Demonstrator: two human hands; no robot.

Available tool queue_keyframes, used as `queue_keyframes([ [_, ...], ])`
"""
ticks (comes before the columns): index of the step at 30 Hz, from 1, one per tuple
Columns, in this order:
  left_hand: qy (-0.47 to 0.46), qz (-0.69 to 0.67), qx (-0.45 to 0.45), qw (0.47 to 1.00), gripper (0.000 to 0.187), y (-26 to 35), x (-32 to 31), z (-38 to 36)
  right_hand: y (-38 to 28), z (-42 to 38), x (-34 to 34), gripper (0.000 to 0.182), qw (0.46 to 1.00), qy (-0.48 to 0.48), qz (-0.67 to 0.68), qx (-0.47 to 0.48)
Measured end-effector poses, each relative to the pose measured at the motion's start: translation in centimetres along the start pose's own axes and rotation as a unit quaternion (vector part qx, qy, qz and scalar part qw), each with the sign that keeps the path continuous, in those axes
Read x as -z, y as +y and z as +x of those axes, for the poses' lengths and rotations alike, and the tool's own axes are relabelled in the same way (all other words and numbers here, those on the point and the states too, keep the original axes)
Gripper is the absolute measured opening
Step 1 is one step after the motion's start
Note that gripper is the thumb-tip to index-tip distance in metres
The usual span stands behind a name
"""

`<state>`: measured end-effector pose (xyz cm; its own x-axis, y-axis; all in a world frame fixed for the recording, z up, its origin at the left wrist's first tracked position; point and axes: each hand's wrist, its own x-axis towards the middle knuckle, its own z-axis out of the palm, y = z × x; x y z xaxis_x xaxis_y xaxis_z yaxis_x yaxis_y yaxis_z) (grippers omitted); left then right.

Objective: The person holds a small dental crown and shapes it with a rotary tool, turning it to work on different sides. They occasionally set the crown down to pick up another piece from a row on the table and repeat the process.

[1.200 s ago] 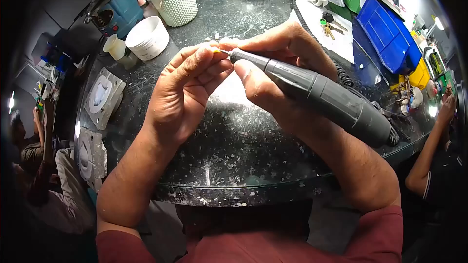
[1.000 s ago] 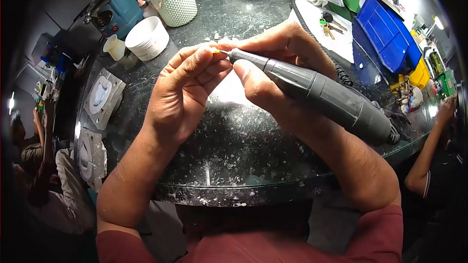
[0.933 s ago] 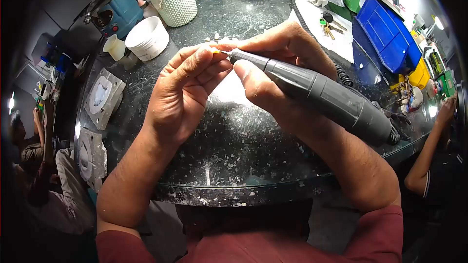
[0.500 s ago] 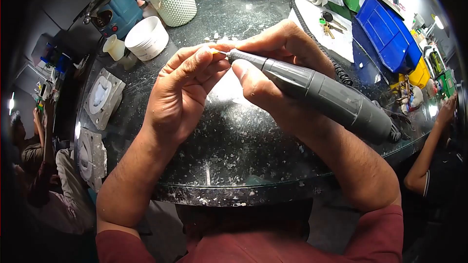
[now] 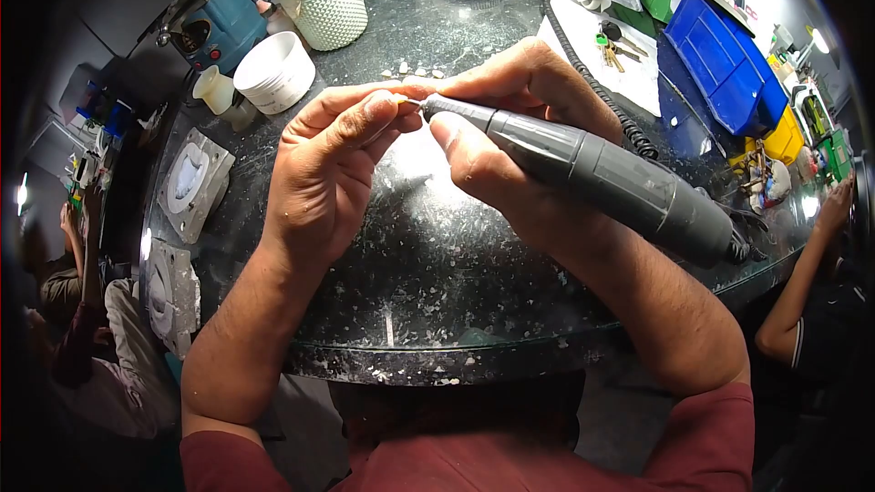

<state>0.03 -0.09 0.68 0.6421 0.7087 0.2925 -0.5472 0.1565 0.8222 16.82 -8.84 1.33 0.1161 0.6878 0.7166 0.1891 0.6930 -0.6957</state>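
Observation:
My right hand [image 5: 497, 150] is wrapped around a dark grey rotary handpiece [image 5: 597, 169], whose nose points left. From that nose a thin metal bur [image 5: 414, 101] reaches toward my left fingertips. My left hand [image 5: 328, 150] is closed in a pinch on a small yellow-and-white piece [image 5: 400, 98], mostly covered by the thumb and index finger. The bur's tip is right at this piece. Fingertips of both hands meet just above it. Behind them, several small whitish pieces [image 5: 404, 67] lie on the dark, speckled tabletop [image 5: 419, 292].
To the left stand a white tub [image 5: 273, 73], a basket of tools [image 5: 330, 14] and plaster moulds [image 5: 195, 184]. A coiled cord [image 5: 611, 100], keys [image 5: 609, 50] on paper and a blue bin [image 5: 725, 64] are on the right. Other people sit at both sides.
My left hand has shifted slightly left and turned a little, so more of the bur shows and less yellow of the small piece. My right hand and the handpiece have barely moved.

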Motion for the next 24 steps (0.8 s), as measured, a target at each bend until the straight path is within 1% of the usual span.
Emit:
queue_keyframes([
  [3, 0.001, 0.005, -0.001, 1.000, 0.017, 0.09, 0.11, -0.03, -0.29, 0.01, 0.05, 0.016, 1.000, -0.010, -0.004, -0.005],
  [5, -0.001, 0.025, -0.008, 1.000, 0.017, 0.06, 0.30, 0.00, 0.01, -0.07, -0.33, 0.016, 1.000, 0.018, 0.002, -0.006],
  [9, -0.008, 0.026, -0.008, 1.000, 0.017, 0.10, 0.33, 0.05, -0.18, -0.06, -0.13, 0.017, 1.000, 0.011, 0.013, -0.005],
  [12, -0.011, 0.036, -0.009, 0.999, 0.017, 0.12, 0.27, 0.06, -0.13, -0.05, -0.03, 0.017, 1.000, 0.002, -0.008, -0.009],
  [14, -0.007, 0.032, -0.008, 0.999, 0.017, 0.14, 0.22, 0.02, 0.06, -0.11, -0.28, 0.024, 1.000, 0.021, 0.005, -0.018],
  [17, -0.006, 0.035, -0.012, 0.999, 0.017, 0.15, 0.12, 0.04, 0.11, -0.13, -0.45, 0.023, 0.999, 0.026, 0.022, -0.018],
  [21, -0.004, 0.038, -0.011, 0.999, 0.019, 0.14, 0.13, 0.04, -0.09, -0.07, -0.42, 0.022, 0.999, 0.017, 0.009, -0.027],
  [23, -0.003, -0.008, 0.005, 1.000, 0.020, 0.11, 0.11, 0.00, 0.05, 0.02, -0.76, 0.017, 0.999, 0.036, 0.009, 0.006],
  [24, -0.003, -0.008, 0.005, 1.000, 0.020, 0.13, 0.01, -0.02, -0.01, 0.07, -0.64, 0.017, 0.999, 0.035, 0.009, 0.007],
])
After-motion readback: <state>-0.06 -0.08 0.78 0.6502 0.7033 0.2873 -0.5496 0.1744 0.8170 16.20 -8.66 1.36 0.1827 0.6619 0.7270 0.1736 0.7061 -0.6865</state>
